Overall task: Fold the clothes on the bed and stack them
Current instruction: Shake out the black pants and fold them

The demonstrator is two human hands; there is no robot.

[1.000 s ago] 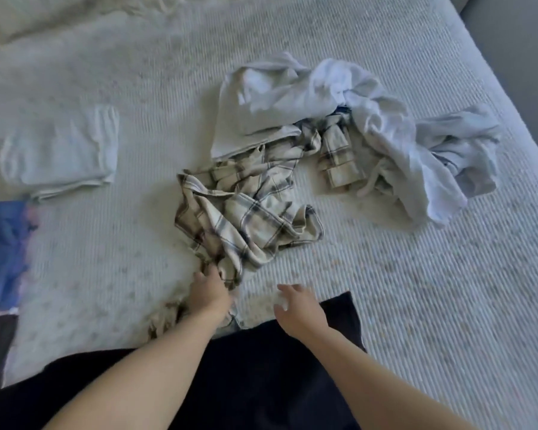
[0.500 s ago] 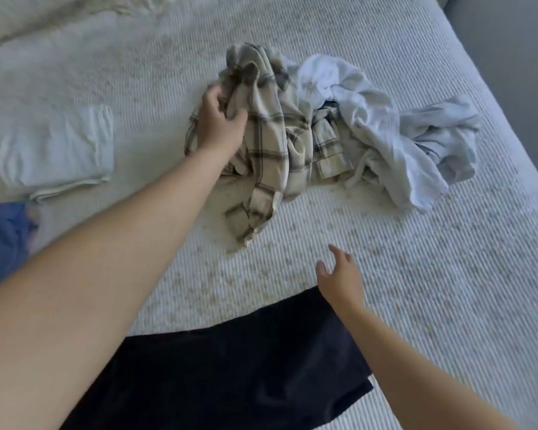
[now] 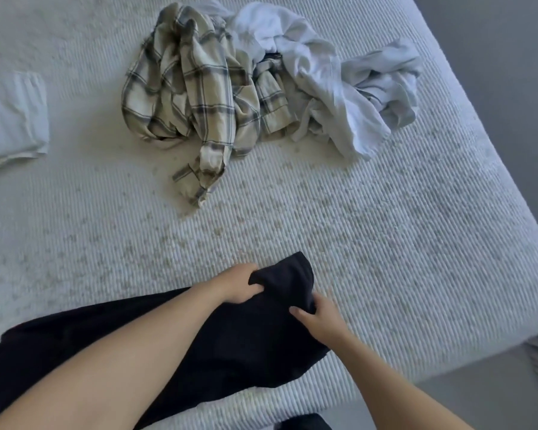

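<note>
Nearest the person, a dark garment (image 3: pixel 230 339) lies spread over the near edge of the bed (image 3: pixel 385 243), its bulk running off under the left forearm toward the lower left. Both hands are on its far corner: the left hand (image 3: pixel 236 287) has fingers curled into a raised fold of the cloth, and the right hand (image 3: pixel 319 318) pinches the edge just beside it, thumb on top and fingers tucked beneath, so each hand holds fabric rather than lying flat. The cloth looks soft, limp and fairly light; it humps up where it is gathered and will likely sag wherever it is not supported, so it should handle best if taken by two corners or along a hem and drawn taut before it is laid flat for folding. Gripping in the middle would probably only bunch it. Further off, past a bare stretch of ribbed bedspread, a crumpled plaid shirt (image 3: pixel 193 97) lies in a heap, one cuffed sleeve trailing toward the person; it seems a thin woven cloth, best lifted by the collar or shoulders, though I cannot tell where those are in the tangle. Touching its right side is a rumpled pile of pale clothes (image 3: pixel 330 88), equally limp. At the far left, well apart, sits a folded white garment (image 3: pixel 13 113).
</note>
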